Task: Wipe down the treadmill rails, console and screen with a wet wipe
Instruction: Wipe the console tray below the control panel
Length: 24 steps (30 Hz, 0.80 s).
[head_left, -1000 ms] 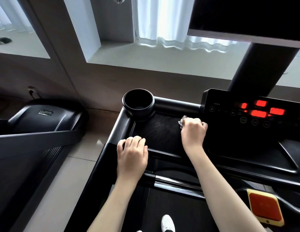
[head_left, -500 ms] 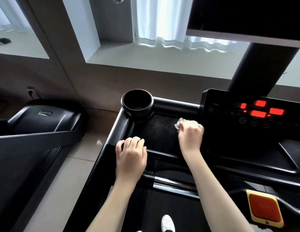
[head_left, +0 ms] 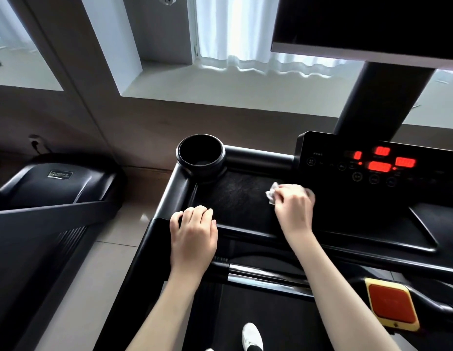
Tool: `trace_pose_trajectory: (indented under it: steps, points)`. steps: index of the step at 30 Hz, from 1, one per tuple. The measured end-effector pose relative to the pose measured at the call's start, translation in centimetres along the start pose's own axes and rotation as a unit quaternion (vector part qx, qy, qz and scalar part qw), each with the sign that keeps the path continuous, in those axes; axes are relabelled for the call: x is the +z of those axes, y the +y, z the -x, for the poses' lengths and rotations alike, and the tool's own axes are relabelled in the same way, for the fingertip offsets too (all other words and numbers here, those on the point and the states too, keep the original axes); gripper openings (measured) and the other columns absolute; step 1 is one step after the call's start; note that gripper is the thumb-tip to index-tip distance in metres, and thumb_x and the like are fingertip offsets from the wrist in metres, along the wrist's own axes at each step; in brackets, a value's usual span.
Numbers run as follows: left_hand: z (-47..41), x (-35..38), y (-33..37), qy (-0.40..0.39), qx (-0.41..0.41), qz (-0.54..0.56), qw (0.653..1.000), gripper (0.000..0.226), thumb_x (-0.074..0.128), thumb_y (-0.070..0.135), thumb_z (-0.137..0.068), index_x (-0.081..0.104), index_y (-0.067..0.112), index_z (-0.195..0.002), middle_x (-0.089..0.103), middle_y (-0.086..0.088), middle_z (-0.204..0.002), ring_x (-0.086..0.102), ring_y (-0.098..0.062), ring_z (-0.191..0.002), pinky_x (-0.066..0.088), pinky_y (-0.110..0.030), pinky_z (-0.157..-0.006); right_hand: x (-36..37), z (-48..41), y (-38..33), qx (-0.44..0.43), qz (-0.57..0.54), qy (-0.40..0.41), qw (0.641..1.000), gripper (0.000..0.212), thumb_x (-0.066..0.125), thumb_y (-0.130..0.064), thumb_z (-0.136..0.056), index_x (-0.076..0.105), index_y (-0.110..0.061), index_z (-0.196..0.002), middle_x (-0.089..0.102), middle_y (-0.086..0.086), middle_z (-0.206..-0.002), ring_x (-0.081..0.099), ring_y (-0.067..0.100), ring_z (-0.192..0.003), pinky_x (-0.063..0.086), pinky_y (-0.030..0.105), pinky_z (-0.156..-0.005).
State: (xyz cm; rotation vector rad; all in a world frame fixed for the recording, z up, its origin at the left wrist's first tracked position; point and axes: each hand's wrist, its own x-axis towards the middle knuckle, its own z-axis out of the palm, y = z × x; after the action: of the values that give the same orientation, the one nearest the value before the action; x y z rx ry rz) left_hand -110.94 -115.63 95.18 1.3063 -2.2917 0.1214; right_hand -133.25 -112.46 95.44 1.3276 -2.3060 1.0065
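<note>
A black treadmill console (head_left: 372, 171) with red lit digits stands ahead of me, under a dark screen (head_left: 372, 24) on a post. My right hand (head_left: 293, 206) grips a crumpled white wet wipe (head_left: 271, 193) and presses it on the black tray (head_left: 235, 196) left of the console. My left hand (head_left: 192, 231) rests with curled fingers on the tray's front edge, by the left rail (head_left: 167, 198). Most of the wipe is hidden under my fingers.
A round black cup holder (head_left: 200, 154) sits at the tray's far left corner. A red and yellow stop button (head_left: 390, 306) is at the lower right. A second treadmill (head_left: 55, 183) stands to the left. My white shoe (head_left: 252, 336) is on the belt.
My right hand slid the wipe slightly left across the tray and back again. My left hand stayed in place on the tray's edge.
</note>
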Motion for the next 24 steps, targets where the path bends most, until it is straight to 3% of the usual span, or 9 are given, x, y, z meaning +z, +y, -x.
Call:
trace_pose_trajectory:
  steps: [2, 4, 6, 10, 14, 16, 20, 22, 24]
  points:
    - [0.0, 0.0, 0.0, -0.003, -0.001, -0.002, 1.000, 0.038, 0.040, 0.028, -0.088, 0.072, 0.013, -0.103, 0.068, 0.000, -0.104, 0.063, -0.021, -0.098, 0.034, -0.040, -0.095, -0.1, 0.2, -0.5, 0.051, -0.011, -0.012, 0.999, 0.012, 0.075, -0.003, -0.072, 0.072, -0.011, -0.063, 0.067, 0.006, -0.076, 0.064, 0.032, -0.072, 0.042, 0.045, -0.083]
    - [0.0, 0.0, 0.0, 0.000, 0.001, -0.003, 1.000, 0.038, 0.040, 0.028, -0.088, 0.072, 0.013, -0.102, 0.068, 0.000, -0.104, 0.063, -0.021, -0.097, 0.034, -0.040, -0.095, 0.1, 1.2, -1.3, -0.013, -0.022, -0.042, 0.999, 0.014, 0.073, -0.007, -0.073, 0.071, -0.014, -0.061, 0.064, 0.003, -0.073, 0.062, 0.028, -0.067, 0.046, 0.047, -0.079]
    - [-0.1, 0.0, 0.0, 0.004, 0.002, -0.005, 1.000, 0.038, 0.040, 0.028, -0.088, 0.072, 0.013, -0.102, 0.068, -0.001, -0.103, 0.063, -0.021, -0.096, 0.034, -0.040, -0.095, -0.2, 2.1, -1.4, -0.065, -0.022, -0.071, 0.995, 0.017, 0.070, -0.013, -0.079, 0.072, -0.018, -0.063, 0.063, -0.002, -0.073, 0.062, 0.023, -0.068, 0.045, 0.047, -0.085]
    - [0.0, 0.0, 0.0, 0.000, 0.003, -0.004, 1.000, 0.039, 0.039, 0.028, -0.089, 0.072, 0.012, -0.103, 0.068, -0.001, -0.104, 0.063, -0.022, -0.097, 0.034, -0.041, -0.095, -1.3, 1.3, -0.6, 0.014, 0.012, -0.048, 0.999, 0.014, 0.065, -0.016, -0.076, 0.073, -0.016, -0.066, 0.063, 0.001, -0.073, 0.062, 0.028, -0.070, 0.045, 0.051, -0.087]
    - [0.1, 0.0, 0.0, 0.004, 0.003, -0.004, 1.000, 0.039, 0.039, 0.028, -0.089, 0.072, 0.012, -0.102, 0.067, -0.001, -0.103, 0.063, -0.022, -0.096, 0.033, -0.041, -0.095, -2.0, 3.6, -1.1, -0.079, -0.004, -0.119, 0.990, 0.011, 0.067, -0.028, -0.077, 0.075, -0.021, -0.076, 0.062, -0.004, -0.080, 0.061, 0.022, -0.078, 0.037, 0.048, -0.097]
    - [0.0, 0.0, 0.0, 0.005, 0.004, -0.002, 1.000, 0.039, 0.039, 0.028, -0.089, 0.072, 0.012, -0.102, 0.067, -0.001, -0.102, 0.063, -0.022, -0.095, 0.033, -0.040, -0.095, -2.5, 3.5, -0.3, -0.092, -0.005, -0.125, 0.988, 0.005, 0.071, -0.025, -0.079, 0.076, -0.022, -0.080, 0.062, -0.006, -0.080, 0.062, 0.021, -0.080, 0.033, 0.045, -0.101]
    - [0.0, 0.0, -0.1, 0.004, 0.005, 0.000, 1.000, 0.039, 0.039, 0.028, -0.089, 0.072, 0.012, -0.102, 0.067, -0.002, -0.103, 0.063, -0.022, -0.095, 0.033, -0.040, -0.095, -2.4, 2.4, -0.7, -0.012, -0.018, -0.067, 0.998, 0.008, 0.074, -0.012, -0.077, 0.076, -0.017, -0.071, 0.060, -0.002, -0.070, 0.060, 0.025, -0.067, 0.043, 0.045, -0.086]
    - [0.0, 0.1, -0.1, 0.004, 0.004, 0.003, 1.000, 0.039, 0.039, 0.028, -0.089, 0.072, 0.011, -0.102, 0.067, -0.002, -0.103, 0.062, -0.022, -0.095, 0.033, -0.040, -0.095, -2.4, 3.7, -1.8, -0.059, -0.028, -0.081, 0.995, 0.013, 0.069, -0.018, -0.080, 0.074, -0.020, -0.069, 0.057, -0.005, -0.067, 0.056, 0.021, -0.064, 0.044, 0.040, -0.083]
    - [0.0, 0.1, -0.1, 0.006, 0.005, 0.003, 1.000, 0.040, 0.039, 0.027, -0.089, 0.072, 0.011, -0.102, 0.067, -0.002, -0.102, 0.062, -0.022, -0.095, 0.033, -0.041, -0.094, -2.9, 4.7, -1.7, -0.092, -0.031, -0.097, 0.991, 0.013, 0.068, -0.022, -0.083, 0.075, -0.024, -0.072, 0.057, -0.008, -0.069, 0.056, 0.016, -0.067, 0.041, 0.040, -0.090]
